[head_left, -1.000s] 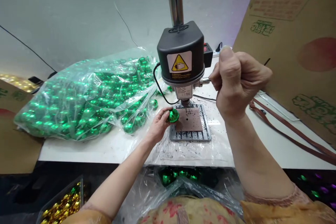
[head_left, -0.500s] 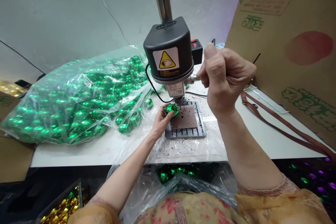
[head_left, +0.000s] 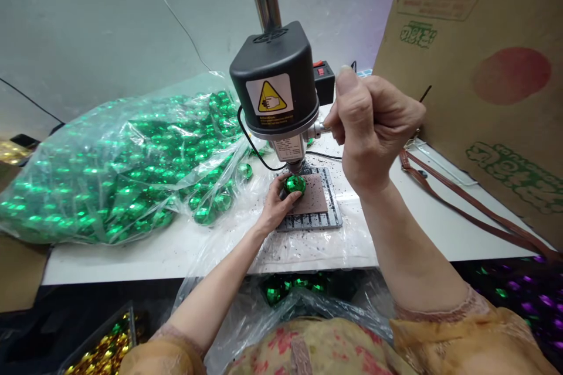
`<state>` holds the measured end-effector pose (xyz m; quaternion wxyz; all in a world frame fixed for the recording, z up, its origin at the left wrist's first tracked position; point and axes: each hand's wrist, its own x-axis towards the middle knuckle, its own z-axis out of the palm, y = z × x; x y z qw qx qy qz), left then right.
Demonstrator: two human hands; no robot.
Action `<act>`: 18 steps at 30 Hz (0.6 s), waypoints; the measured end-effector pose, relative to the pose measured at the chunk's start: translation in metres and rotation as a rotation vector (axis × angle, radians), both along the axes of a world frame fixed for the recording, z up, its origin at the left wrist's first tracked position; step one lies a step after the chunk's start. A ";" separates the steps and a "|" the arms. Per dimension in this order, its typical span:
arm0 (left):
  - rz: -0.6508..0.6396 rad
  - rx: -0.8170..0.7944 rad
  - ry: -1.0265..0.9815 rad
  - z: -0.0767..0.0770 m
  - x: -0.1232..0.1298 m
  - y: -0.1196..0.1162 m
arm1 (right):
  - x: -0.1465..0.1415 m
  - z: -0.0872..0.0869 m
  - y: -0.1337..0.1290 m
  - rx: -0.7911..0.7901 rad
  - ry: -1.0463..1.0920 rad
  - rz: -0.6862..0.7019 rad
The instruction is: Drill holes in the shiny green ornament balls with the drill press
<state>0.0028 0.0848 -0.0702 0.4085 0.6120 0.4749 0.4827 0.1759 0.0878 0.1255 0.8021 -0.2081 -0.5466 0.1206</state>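
A shiny green faceted ball [head_left: 294, 184] is pinched between the thumb and fingers of my left hand [head_left: 278, 202], just under the spindle of a black drill press [head_left: 275, 79]. Beneath the ball lies a brown pad [head_left: 314, 196] on the slotted metal base [head_left: 332, 220]. My right hand [head_left: 373, 123] is closed around the end of the press's metal lever, at the right side of the machine; the fingers hide most of the lever. Dark shavings are scattered over the pad and base.
At the left is a clear plastic bag [head_left: 118, 170] full of green balls, some spilling from its mouth. A cardboard box [head_left: 479, 129] stands on the right, beside a brown strap [head_left: 466, 211]. Below the table edge is a bin of gold pieces [head_left: 103, 351].
My left hand has moved the green ball slightly right, over the pad and under the spindle. My right hand keeps its grip on the lever. The whole view has shifted a little.
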 end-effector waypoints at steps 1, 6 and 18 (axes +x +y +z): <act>-0.003 0.017 0.045 0.000 0.000 0.000 | 0.000 0.000 0.000 -0.001 -0.001 0.002; -0.009 0.093 0.214 0.002 0.005 -0.004 | 0.000 0.001 0.000 -0.040 -0.001 -0.008; -0.026 0.074 0.215 0.007 0.009 -0.008 | 0.000 -0.017 -0.003 0.106 -0.029 -0.039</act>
